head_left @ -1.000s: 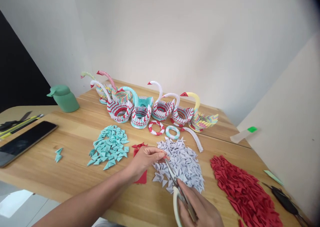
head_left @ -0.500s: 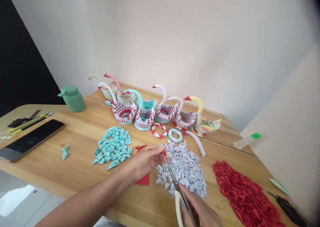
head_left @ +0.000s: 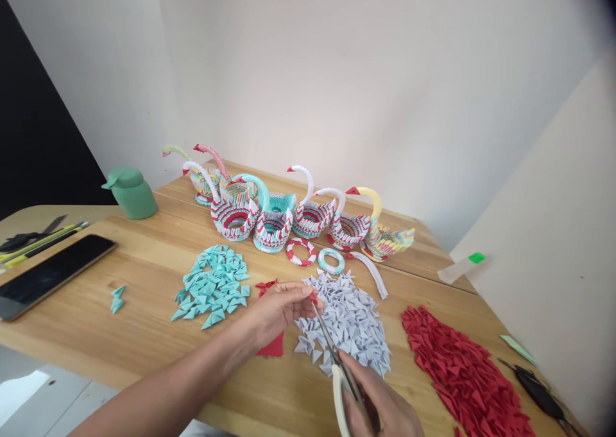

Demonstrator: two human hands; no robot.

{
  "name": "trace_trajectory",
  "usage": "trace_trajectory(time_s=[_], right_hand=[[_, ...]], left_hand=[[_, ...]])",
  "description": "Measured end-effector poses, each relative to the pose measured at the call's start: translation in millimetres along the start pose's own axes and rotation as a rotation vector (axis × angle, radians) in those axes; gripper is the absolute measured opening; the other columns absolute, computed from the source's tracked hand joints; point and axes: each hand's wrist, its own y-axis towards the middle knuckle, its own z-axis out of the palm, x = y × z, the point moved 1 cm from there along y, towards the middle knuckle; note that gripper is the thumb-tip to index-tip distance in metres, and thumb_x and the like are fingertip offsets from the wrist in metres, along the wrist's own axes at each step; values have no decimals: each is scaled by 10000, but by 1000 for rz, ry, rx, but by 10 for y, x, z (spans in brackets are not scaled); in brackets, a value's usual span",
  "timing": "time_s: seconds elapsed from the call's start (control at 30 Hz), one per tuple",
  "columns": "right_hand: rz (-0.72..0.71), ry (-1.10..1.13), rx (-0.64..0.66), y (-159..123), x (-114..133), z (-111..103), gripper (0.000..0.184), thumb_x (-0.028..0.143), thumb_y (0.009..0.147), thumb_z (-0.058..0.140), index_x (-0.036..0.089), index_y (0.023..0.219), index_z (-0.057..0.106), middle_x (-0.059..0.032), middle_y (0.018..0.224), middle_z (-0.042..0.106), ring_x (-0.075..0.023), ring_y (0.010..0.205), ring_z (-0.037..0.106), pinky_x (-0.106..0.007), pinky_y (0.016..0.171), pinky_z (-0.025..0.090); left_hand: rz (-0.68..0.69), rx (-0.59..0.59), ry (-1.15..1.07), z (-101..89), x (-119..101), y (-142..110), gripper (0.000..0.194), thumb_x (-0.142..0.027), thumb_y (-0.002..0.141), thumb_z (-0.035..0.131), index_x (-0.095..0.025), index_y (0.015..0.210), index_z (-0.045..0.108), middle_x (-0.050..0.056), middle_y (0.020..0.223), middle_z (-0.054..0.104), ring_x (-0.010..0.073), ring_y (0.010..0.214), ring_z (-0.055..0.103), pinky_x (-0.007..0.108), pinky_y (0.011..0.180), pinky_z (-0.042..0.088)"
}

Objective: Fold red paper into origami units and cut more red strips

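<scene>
My left hand pinches a small red paper piece between thumb and fingers. My right hand grips a pair of scissors with pale handles, its blade tips meeting the red piece. Below both hands spreads a pile of white folded paper triangles. A red paper sheet lies partly hidden under my left wrist, and more red scraps show behind that hand. Whether the blades are fully together at the tips is too small to tell.
Several folded-paper swans stand in a row behind. Before them lie a red-white ring, a teal-white ring and a white neck piece. Teal triangles and a phone are left; red triangles are right.
The whole scene has shifted slightly left in view as the camera turned. Both hands keep their holds, with the scissors' tips still at the red paper piece.
</scene>
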Motion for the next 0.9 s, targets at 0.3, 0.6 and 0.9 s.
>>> trace_trajectory(time_s=[0.3,0.6,0.9], right_hand=[[-94,-121,106,85,163,-43,364,168,865,467,143,1205,596,-113,953,721,-195,812,701,-254,722,570],[280,-489,-139,-476,-573,-523,370,398,872,495,167,1132,621,-116,911,718,-237,746,688,-327,659,560],[270,-567,-42,-839,-1239,-535,319,406,843,441,201,846,685,-101,823,722,-250,691,665,-356,643,524]], left_hand=[[111,-131,239,25,11,17,247,-352,718,733,-107,749,710,86,763,719,157,698,640,267,718,480],[262,-305,649,-151,-666,-233,248,-399,716,718,-167,803,729,65,832,735,208,835,660,307,828,475],[384,-179,1347,-627,-563,-84,153,-352,732,680,-248,812,759,85,922,730,267,930,617,349,938,397]])
